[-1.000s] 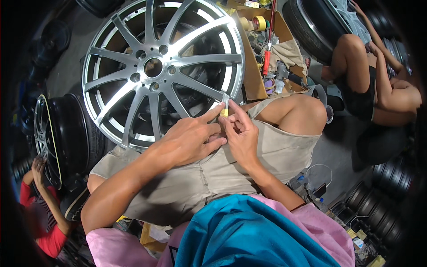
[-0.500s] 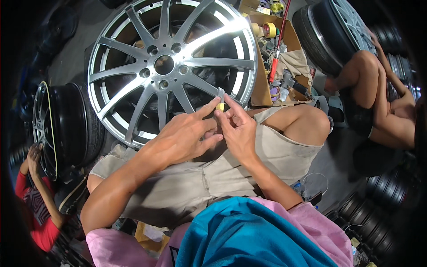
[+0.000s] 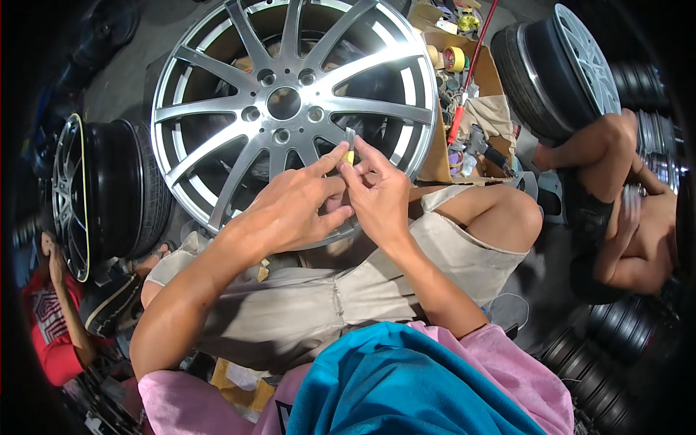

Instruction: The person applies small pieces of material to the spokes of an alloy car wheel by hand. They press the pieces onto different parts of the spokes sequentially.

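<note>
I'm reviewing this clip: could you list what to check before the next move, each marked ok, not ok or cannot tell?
1. Strip held by right hand: ok, between thumb and index.
2. Left hand at strip: ok, index appears to touch it.
3. Wheel face visible: ok.
4. Strip touching wheel: cannot tell; they overlap in view.
5. Wheel firmly supported: cannot tell, underside hidden.

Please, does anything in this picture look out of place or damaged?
Nothing looks clearly damaged. Only the cardboard box, right of the silver wheel, looks untidy: a tape roll, a beige cloth and a red-handled tool lie jumbled among other small things.
</note>
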Available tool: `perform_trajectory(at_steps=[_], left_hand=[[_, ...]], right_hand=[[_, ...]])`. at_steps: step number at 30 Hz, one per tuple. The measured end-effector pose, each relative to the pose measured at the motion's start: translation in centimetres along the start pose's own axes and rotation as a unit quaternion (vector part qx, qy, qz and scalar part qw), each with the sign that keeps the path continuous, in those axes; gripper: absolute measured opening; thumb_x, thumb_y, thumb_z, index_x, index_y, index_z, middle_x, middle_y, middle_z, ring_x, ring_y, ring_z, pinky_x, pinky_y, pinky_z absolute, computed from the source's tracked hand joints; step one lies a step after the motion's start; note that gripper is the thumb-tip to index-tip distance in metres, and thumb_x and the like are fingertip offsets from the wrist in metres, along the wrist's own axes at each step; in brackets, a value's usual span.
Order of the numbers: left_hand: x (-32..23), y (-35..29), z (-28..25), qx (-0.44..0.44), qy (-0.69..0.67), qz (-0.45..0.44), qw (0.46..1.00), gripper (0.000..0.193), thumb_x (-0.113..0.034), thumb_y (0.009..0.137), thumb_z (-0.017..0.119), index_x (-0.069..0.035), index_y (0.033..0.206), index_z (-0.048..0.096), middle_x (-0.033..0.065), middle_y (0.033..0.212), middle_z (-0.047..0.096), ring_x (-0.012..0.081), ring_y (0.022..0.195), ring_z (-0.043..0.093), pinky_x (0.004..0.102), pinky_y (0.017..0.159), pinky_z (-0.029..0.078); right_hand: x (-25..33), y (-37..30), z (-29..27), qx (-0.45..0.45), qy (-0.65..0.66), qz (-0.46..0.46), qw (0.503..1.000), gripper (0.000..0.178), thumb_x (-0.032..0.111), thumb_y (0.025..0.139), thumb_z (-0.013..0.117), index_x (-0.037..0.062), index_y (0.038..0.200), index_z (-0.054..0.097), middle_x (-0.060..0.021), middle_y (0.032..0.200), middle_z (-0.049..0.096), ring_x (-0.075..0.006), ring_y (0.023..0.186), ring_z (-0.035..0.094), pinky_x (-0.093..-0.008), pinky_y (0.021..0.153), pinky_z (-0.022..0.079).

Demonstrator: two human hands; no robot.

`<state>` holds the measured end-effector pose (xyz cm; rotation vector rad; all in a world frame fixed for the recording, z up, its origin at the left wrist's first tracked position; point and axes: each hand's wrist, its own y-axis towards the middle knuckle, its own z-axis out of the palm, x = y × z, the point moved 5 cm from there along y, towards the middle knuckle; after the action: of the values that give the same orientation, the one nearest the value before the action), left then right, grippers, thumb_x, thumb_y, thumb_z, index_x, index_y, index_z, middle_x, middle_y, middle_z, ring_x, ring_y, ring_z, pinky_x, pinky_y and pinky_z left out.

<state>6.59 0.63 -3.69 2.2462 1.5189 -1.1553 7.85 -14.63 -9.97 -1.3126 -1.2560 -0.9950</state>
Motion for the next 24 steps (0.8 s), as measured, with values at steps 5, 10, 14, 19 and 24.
perform_trajectory(at_steps=[5,10,14,19,24], left_hand=[[0.6,0.2,-0.7,-0.014,-0.004,-0.014,1.0,0.026,-0.022,0.091,0.082,-0.002,0.082,0.067,0.0301,0.164,0.051,0.0412,0.08,0.076,0.0471,0.083,0.061],[1.1,0.3,-1.1,-0.002,-0.008,-0.034,0.999,0.026,-0.024,0.089,0.082,-0.003,0.082,0.069,0.033,0.162,0.051,0.0477,0.087,0.076,0.0503,0.089,0.061],[0.4,0.0,-0.6,-0.031,-0.014,0.005,0.999,0.024,-0.021,0.092,0.083,-0.001,0.085,0.069,0.0289,0.164,0.052,0.0359,0.074,0.077,0.0438,0.077,0.062],[0.8,0.1,-0.7,-0.027,0.0,0.002,1.0,0.024,-0.02,0.092,0.083,-0.001,0.087,0.07,0.0293,0.164,0.052,0.0368,0.073,0.077,0.0444,0.077,0.063],[1.9,0.3,-1.4,-0.028,0.011,-0.027,0.999,0.026,-0.024,0.087,0.083,-0.004,0.08,0.068,0.0329,0.161,0.053,0.0487,0.094,0.076,0.0511,0.091,0.061]], right_hand=[[0.8,1.2,0.9,0.006,-0.043,-0.023,0.999,0.047,0.007,0.1,0.078,-0.0101,0.142,0.067,-0.0102,0.074,0.072,-0.0105,0.064,0.067,-0.0306,0.06,0.054],[1.2,2.0,1.3,0.023,-0.071,-0.033,0.997,0.046,0.008,0.099,0.078,-0.0094,0.141,0.068,-0.0141,0.076,0.075,-0.0148,0.066,0.073,-0.033,0.062,0.057],[1.7,1.1,0.4,0.017,-0.075,-0.019,0.997,0.046,0.008,0.1,0.077,-0.0093,0.142,0.068,-0.0144,0.077,0.076,-0.0156,0.068,0.075,-0.0335,0.064,0.057],[1.0,1.5,1.1,0.019,-0.072,-0.029,0.997,0.047,0.006,0.1,0.076,-0.0099,0.143,0.066,-0.015,0.077,0.076,-0.0168,0.069,0.076,-0.0337,0.064,0.058],[1.5,2.5,2.3,0.031,-0.093,-0.041,0.994,0.046,0.007,0.1,0.077,-0.0102,0.141,0.067,-0.0161,0.076,0.075,-0.0196,0.068,0.077,-0.0344,0.063,0.058]])
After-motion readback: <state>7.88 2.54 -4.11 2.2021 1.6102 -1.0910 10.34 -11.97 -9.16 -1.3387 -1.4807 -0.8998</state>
